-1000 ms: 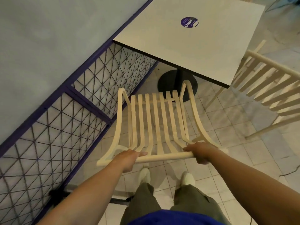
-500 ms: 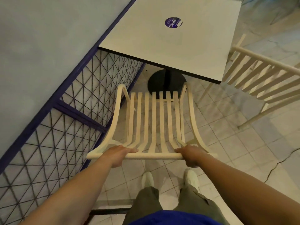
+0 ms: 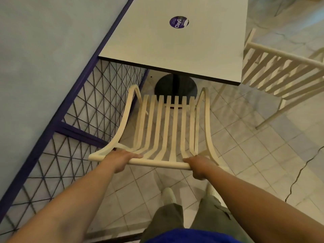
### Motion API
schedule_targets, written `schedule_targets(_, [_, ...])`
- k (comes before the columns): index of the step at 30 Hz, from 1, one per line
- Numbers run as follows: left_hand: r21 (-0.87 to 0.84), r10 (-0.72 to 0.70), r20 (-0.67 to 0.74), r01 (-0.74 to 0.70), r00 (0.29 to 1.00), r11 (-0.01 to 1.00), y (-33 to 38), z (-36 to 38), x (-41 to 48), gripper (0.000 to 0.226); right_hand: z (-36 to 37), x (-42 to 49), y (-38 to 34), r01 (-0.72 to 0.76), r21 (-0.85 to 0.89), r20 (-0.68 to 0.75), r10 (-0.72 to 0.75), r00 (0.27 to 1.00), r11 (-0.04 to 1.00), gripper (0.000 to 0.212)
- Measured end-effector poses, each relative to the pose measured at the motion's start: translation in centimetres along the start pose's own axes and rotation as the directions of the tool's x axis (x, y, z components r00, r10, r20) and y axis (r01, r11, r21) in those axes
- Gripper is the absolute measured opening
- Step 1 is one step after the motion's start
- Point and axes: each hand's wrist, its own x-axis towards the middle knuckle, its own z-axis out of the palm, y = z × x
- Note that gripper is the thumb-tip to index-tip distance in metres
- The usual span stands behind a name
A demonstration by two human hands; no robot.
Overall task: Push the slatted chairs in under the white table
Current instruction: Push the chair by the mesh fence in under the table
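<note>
A cream slatted chair (image 3: 166,127) stands in front of me, its seat front close to the near edge of the white table (image 3: 175,50). My left hand (image 3: 121,159) and my right hand (image 3: 199,165) both grip the chair's top back rail. The table's black round base (image 3: 175,85) shows just beyond the seat front. A second slatted chair (image 3: 280,72) stands at the table's right side, its back rail beside the table edge.
A blue wall with a purple frame and wire mesh panel (image 3: 70,130) runs along the left, close to the chair. A purple round sticker (image 3: 178,21) lies on the tabletop. The tiled floor (image 3: 263,155) on the right has a crack. My feet are below the chair back.
The chair has moved forward toward the table, its seat front now nearer the table's base. Both hands have stayed on the back rail.
</note>
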Motion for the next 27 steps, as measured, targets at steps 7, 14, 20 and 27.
schedule_targets(7, [-0.056,0.015,-0.002,-0.015,1.000,0.998,0.6,0.1,-0.1,0.066,-0.2,-0.2,0.5,0.061,0.098,-0.003,-0.061,0.998,0.993,0.047])
schedule_targets(14, [-0.091,-0.077,-0.022,0.074,0.997,0.993,2.4,0.5,-0.8,0.068,-0.2,-1.0,1.8,0.117,0.119,-0.011,-0.116,0.993,0.986,0.063])
schedule_targets(20, [-0.078,-0.106,-0.034,0.103,0.994,0.992,2.7,0.5,-0.9,0.066,0.0,-1.0,2.0,0.117,0.143,-0.004,-0.118,0.993,0.983,0.067])
schedule_targets(27, [-0.096,-0.065,0.057,0.071,0.996,0.993,-0.3,0.4,-0.3,0.084,0.1,-0.1,0.7,0.073,0.144,-0.001,-0.074,0.997,0.987,0.053])
